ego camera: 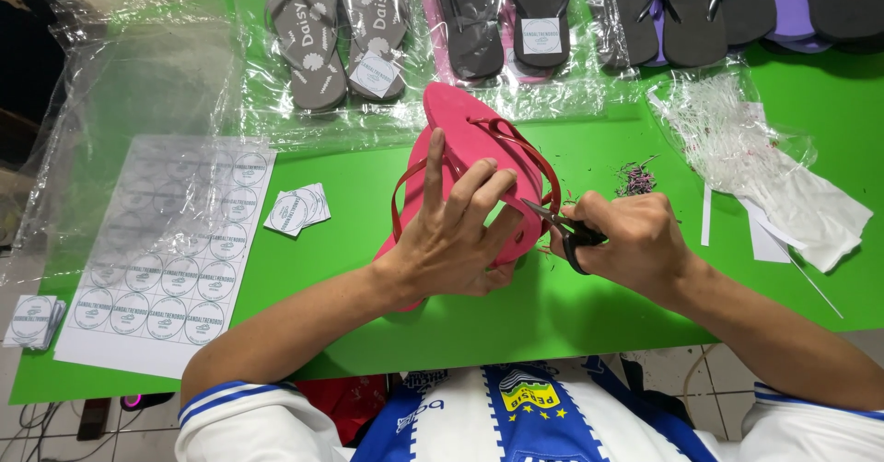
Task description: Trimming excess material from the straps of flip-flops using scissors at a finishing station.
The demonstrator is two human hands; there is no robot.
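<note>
Head view: left hand (451,241) fingers (483,190) grip pink sandals (479,140).

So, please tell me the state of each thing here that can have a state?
Pink sandals: stacked as a pair, tilted, held up off the table.
Left hand: closed around the sandals.
Right hand: closed on the scissors.
Scissors: slightly open, tips at the sandal edge.
Sticker sheet: flat, partly peeled.
Grey sandals: bagged.
</note>
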